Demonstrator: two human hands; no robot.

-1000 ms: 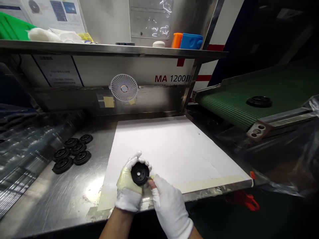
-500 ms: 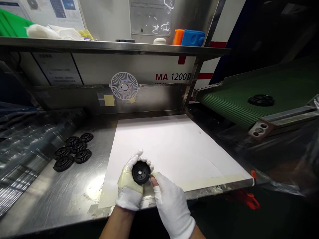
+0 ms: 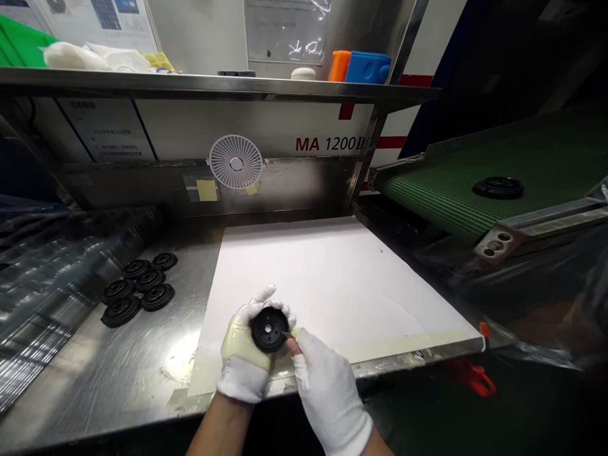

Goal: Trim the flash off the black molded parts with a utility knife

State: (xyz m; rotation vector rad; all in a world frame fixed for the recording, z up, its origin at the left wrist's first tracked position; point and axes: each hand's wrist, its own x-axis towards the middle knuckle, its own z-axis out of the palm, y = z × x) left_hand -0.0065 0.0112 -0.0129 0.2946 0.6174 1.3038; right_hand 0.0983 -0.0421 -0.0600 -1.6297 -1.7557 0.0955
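Left hand: the left hand (image 3: 243,358) is closed around a black ribbed rubber disc (image 3: 269,329), with the coated palm beneath it and the fingers curled over its far rim. This grip turns the disc's centre hole up toward the camera and leaves its face open to the other hand.

Right hand: the right hand (image 3: 327,396) comes in from the near right, its fingertips pinched on a thin pointed sliver (image 3: 285,333), too small to identify. The tip sits at the disc's face, so the two hands work close together.

Held disc: it is in the air just above the near edge of a white sheet (image 3: 342,285), which gives a pale ground behind the dark part.

Table: the sheet lies on a stainless steel table (image 3: 95,361), held along its near edge by masking tape (image 3: 403,347). Six matching black discs (image 3: 149,280) sit close together on the bare steel left of the sheet, well apart from the hands.

Right of the table: a green belt conveyor (image 3: 456,196) carries one more black disc (image 3: 498,187), within reach of the table's far right corner.

Behind: a white desk fan (image 3: 235,163) is fixed below a steel shelf (image 3: 190,82), facing the table.
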